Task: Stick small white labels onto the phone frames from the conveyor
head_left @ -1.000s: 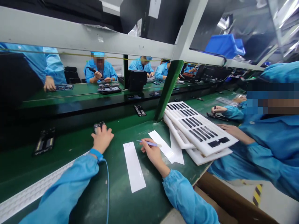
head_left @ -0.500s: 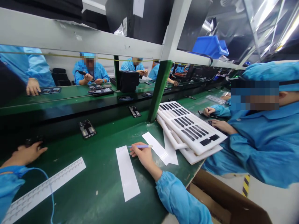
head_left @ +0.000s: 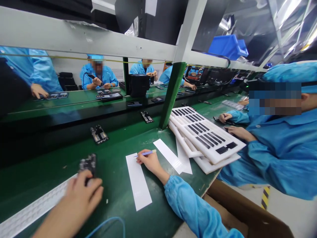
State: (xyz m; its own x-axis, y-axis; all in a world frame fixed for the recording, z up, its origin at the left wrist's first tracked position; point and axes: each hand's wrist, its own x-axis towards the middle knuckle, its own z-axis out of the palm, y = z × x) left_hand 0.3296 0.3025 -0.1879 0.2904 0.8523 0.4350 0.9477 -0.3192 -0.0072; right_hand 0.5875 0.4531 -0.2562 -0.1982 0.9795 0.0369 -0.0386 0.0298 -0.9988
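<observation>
My left hand, slightly blurred, grips the near end of an opened phone whose dark inner parts face up. Beneath that wrist lies a long white strip marked with rows of small shapes. In my right hand is a slim lavender pen-shaped tool with a pale end. Its tip is at the top of a white label sheet, where faint small marks show. Whether the tip touches the sheet I cannot tell. Another white sheet lies beyond my right hand.
White foam trays with dark strips are stacked at the right, by the green post. Two opened phones lie apart toward the ledge. A blue cord curves at the front. A co-worker sits close on the right.
My left hand has come right and nearer, bringing the opened phone from the far left. The tool in my right hand has shifted slightly over the label sheet. The view has turned a little left.
</observation>
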